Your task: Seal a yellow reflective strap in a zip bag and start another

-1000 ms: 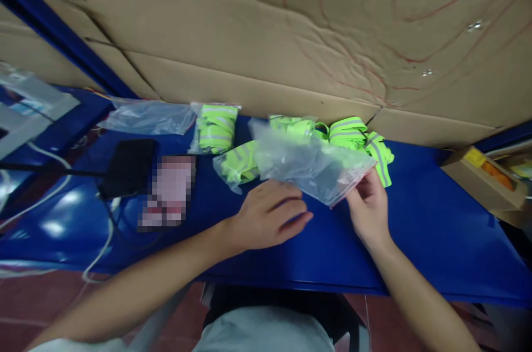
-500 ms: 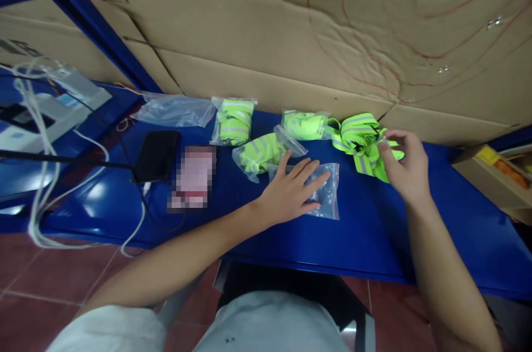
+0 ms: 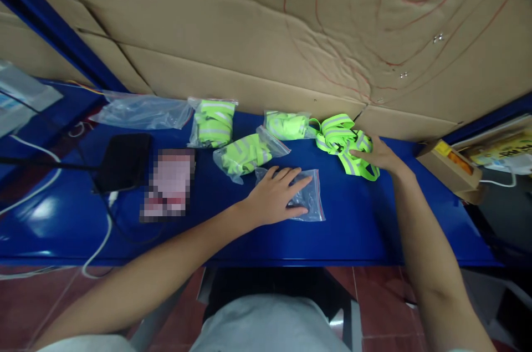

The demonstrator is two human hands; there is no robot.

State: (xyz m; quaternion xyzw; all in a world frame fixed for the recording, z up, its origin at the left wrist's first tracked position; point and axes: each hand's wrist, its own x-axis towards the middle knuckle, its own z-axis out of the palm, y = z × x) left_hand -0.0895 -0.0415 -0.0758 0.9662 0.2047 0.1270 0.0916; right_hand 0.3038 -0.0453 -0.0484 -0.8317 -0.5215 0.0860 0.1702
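Note:
My left hand [image 3: 277,195] lies with fingers spread on a clear zip bag [image 3: 312,205] that is flat on the table. At the right, my right hand [image 3: 380,153] has its fingers around part of a loose bundle of fluorescent yellow-green reflective straps [image 3: 338,136]; some fingertips are hidden among the folds. Just behind my left hand sits a zip bag with a rolled reflective strap [image 3: 245,155]. Another bagged strap [image 3: 214,123] stands farther left, and one more bagged strap [image 3: 286,125] touches the loose bundle.
On the blue table [image 3: 249,241], a black device [image 3: 122,161] with a white cable and a blurred-out phone-like object [image 3: 169,183] lie at left. Behind them is a clear plastic bag [image 3: 143,112]. Cardboard [image 3: 208,30] walls the back; a small carton [image 3: 451,169] stands right.
My right hand has moved in from the near right side of the strap bundle and closed on its edge. My left hand stays on the clear bag. The camera view has shifted right.

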